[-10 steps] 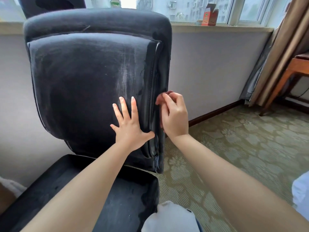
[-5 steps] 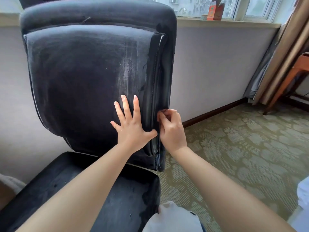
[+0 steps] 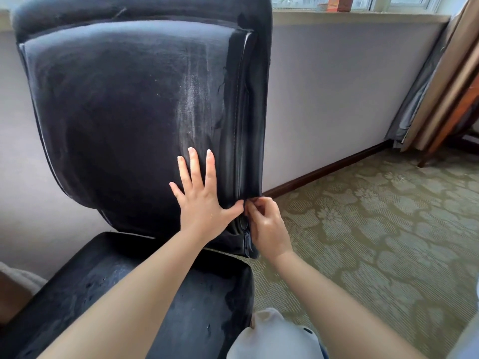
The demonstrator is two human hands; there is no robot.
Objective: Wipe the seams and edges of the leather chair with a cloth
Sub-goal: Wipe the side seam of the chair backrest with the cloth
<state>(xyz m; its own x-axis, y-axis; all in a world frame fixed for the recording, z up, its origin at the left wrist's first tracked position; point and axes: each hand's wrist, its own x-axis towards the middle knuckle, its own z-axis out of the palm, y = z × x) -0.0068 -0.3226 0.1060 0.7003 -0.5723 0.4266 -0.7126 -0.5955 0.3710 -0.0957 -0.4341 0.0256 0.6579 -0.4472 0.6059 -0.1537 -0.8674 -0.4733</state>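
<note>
Head view, items listed outward from the black leather chair (image 3: pixel 124 120), which stands against a pale lilac wall (image 3: pixel 331 94).

1. Pale grey-white fabric (image 3: pixel 274 335), nearest the camera, just below the chair's seat cushion corner.
2. Black seat cushion (image 3: pixel 129 294), lower part of the chair, crossed by both forearms.
3. Right hand (image 3: pixel 268 225), at the chair's right side seam low on the backrest; fingers curled together and pinching at the seam. Whether a cloth sits inside the pinch cannot be told.
4. Left hand (image 3: pixel 201 196), flat on the backrest face just left of that seam; fingers straight and spread apart, thumb reaching toward the right hand.
5. Backrest face, streaked with pale wipe marks above the left hand.
6. Green patterned carpet (image 3: pixel 375 242), right of the chair.
7. Dark wooden skirting board (image 3: pixel 326 168), beyond the chair's right edge.
8. Tan curtain (image 3: pixel 445 81), far right of the chair.
9. Windowsill (image 3: pixel 357 18), behind and above the chair, bearing an orange box (image 3: pixel 339 3).
</note>
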